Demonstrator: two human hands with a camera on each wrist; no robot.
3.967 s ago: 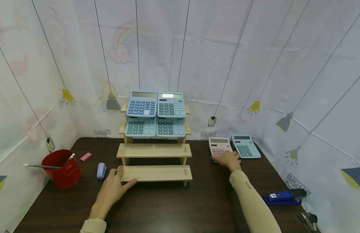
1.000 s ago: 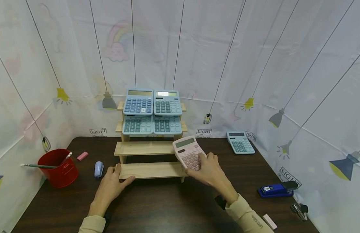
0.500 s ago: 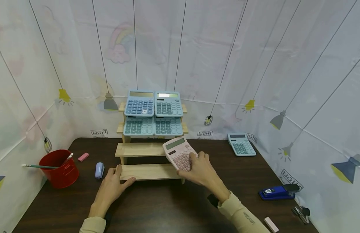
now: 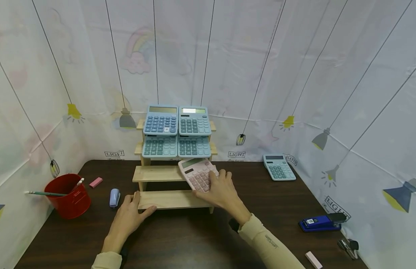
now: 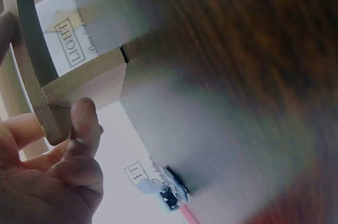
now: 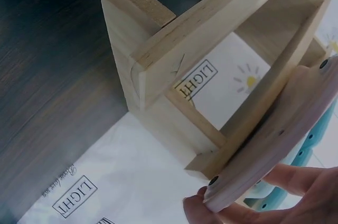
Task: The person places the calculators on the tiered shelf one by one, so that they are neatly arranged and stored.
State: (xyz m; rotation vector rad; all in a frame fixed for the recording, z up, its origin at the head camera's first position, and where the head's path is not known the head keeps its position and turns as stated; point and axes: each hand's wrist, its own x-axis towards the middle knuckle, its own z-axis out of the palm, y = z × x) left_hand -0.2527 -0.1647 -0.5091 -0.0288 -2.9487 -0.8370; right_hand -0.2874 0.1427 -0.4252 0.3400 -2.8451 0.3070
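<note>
My right hand (image 4: pixel 221 191) holds a pink calculator (image 4: pixel 198 175) by its lower right part, thumb at the near edge. The calculator tilts over the second-lowest tier of a stepped wooden shelf (image 4: pixel 167 200); in the right wrist view its underside (image 6: pixel 280 134) lies close along the board's edge. With my left hand (image 4: pixel 127 220) I grip the left end of the lowest board, fingers curled about the board's end (image 5: pixel 55 123) in the left wrist view. Two blue calculators (image 4: pixel 160 120) stand side by side on the top tier, two more (image 4: pixel 194 146) on the tier below.
Another blue calculator (image 4: pixel 279 167) lies at the back right. A red bucket (image 4: pixel 68 196) with pencils, a pink eraser (image 4: pixel 96 182) and a small light-blue stapler (image 4: pixel 114 197) are at left. A blue stapler (image 4: pixel 320 222), a metal clip-like item (image 4: pixel 348 248) and a pale eraser (image 4: pixel 313 259) lie at right.
My right hand has lifted the pink calculator from the table at right and carried it left, over the shelf. My left hand keeps its hold on the lowest board.
</note>
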